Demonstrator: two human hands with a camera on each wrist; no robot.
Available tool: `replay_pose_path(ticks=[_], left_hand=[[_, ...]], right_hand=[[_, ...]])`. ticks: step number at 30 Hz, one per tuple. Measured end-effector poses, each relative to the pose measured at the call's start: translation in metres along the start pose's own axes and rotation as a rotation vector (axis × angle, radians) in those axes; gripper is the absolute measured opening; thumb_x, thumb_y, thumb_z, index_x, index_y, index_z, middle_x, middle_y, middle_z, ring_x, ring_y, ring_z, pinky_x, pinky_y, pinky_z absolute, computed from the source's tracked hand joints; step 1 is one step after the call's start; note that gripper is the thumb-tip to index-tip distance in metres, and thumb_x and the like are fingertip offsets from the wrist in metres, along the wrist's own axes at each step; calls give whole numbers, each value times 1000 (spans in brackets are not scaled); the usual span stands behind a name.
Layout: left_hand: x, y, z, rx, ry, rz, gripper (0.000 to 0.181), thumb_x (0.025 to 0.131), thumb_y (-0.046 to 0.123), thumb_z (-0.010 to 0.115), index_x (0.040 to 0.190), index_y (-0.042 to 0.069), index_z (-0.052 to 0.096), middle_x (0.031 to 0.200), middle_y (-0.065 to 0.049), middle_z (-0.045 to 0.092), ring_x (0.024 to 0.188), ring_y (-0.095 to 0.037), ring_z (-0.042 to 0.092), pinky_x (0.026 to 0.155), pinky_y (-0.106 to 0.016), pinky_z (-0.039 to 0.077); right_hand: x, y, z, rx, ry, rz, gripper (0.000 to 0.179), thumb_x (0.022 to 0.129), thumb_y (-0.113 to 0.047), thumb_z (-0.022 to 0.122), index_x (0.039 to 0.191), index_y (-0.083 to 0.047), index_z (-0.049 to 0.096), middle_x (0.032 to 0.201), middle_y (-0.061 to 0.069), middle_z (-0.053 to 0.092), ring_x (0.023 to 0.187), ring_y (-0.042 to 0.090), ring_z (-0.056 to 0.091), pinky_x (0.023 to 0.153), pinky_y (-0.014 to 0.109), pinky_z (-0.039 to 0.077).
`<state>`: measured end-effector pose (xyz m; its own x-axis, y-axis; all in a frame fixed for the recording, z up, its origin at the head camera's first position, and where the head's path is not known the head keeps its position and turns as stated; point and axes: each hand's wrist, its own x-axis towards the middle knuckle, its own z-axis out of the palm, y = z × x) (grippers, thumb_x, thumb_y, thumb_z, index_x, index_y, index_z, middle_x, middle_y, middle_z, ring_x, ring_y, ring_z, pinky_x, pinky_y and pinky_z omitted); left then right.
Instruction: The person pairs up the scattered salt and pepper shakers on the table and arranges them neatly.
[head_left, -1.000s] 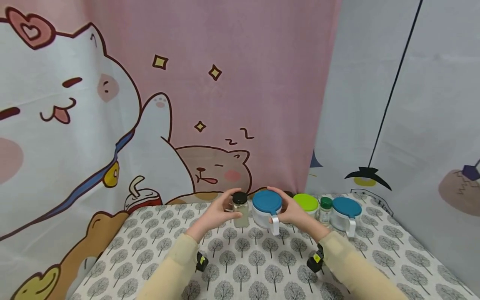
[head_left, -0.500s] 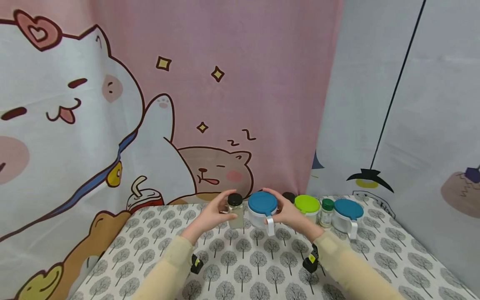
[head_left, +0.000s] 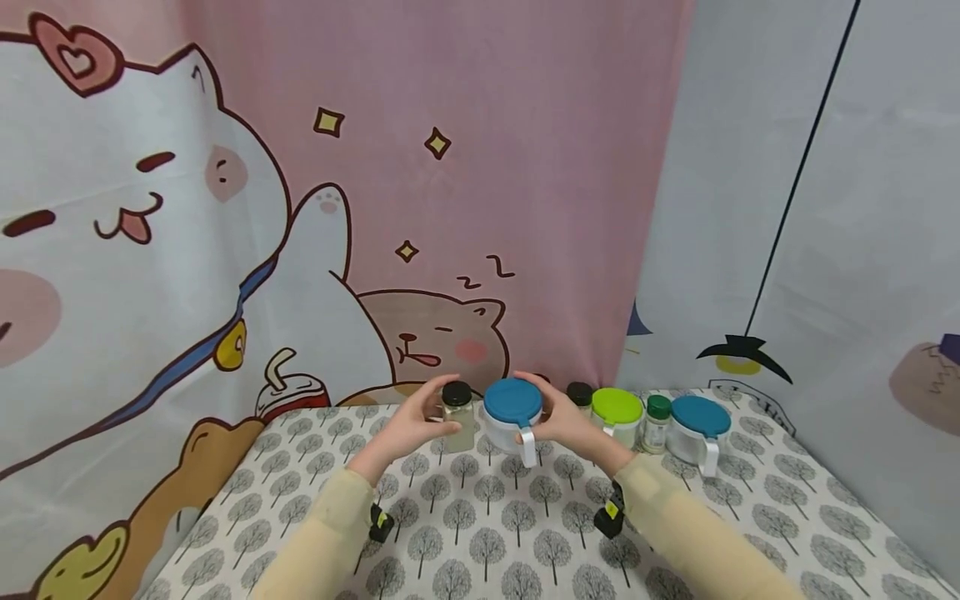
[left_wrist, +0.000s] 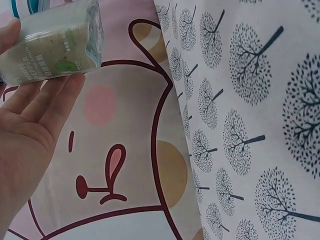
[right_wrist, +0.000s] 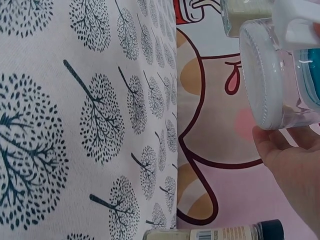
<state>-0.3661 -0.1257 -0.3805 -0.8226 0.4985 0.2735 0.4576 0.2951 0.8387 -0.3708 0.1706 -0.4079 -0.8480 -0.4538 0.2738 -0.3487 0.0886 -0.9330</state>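
Observation:
My left hand (head_left: 411, 423) grips a small clear pepper jar (head_left: 459, 432) with a black lid, its thumb on the near side. Pale powder and a white pepper label show on that pepper jar (left_wrist: 55, 47) in the left wrist view. Just to its right, my right hand (head_left: 564, 421) holds a clear seasoning pot (head_left: 513, 402) with a blue lid and white handle, the handle facing me. In the right wrist view the pot's round base (right_wrist: 261, 75) stands off from the tablecloth. Both containers are upright, side by side, with a narrow gap between.
Right of my hands stand a black-capped jar (head_left: 579, 394), a green-lidded pot (head_left: 617, 407), a green-capped bottle (head_left: 657, 423) and another blue-lidded pot (head_left: 700, 417). The tree-print tablecloth (head_left: 491, 546) reaches a cartoon curtain (head_left: 555, 208) behind.
Both hands have moved a little left, carrying the pepper jar and the blue-lidded pot together. The black-capped jar behind my right hand shows more now.

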Motion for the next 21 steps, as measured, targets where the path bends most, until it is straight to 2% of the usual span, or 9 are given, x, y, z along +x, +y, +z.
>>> replay_pose_path(ticks=[5,9,15,21], left_hand=[[1,-2,-3,-1,-1,3,76,86,15,76,147,35,36,121,-7,62,99,-23,62,77,-38,53],[-1,-3,-5,10,7,9,75,86,15,75,148,31,36,125,-10,59,99,-24,61,76,-39,52],[-5,-4,-9,48,39,-39,74,85,21,77,147,34,38,135,-7,54,108,-22,60,81,-40,51],[-7,-8,-13,38,33,-30,72,86,16,76,147,28,39,138,-10,52,105,-24,61,81,-39,51]], right_hand=[[4,-2,3,-2,-4,-3,96,75,-11,84,153,-21,29,144,14,42,121,33,50,88,42,49],[7,-3,8,-13,2,1,97,74,-13,86,152,-24,30,143,15,43,121,33,50,89,43,49],[12,0,15,-46,6,-1,96,72,-17,88,150,-30,33,141,14,46,122,31,50,90,42,48],[14,3,20,-49,5,-11,96,72,-15,87,150,-29,34,142,14,45,123,32,49,92,44,47]])
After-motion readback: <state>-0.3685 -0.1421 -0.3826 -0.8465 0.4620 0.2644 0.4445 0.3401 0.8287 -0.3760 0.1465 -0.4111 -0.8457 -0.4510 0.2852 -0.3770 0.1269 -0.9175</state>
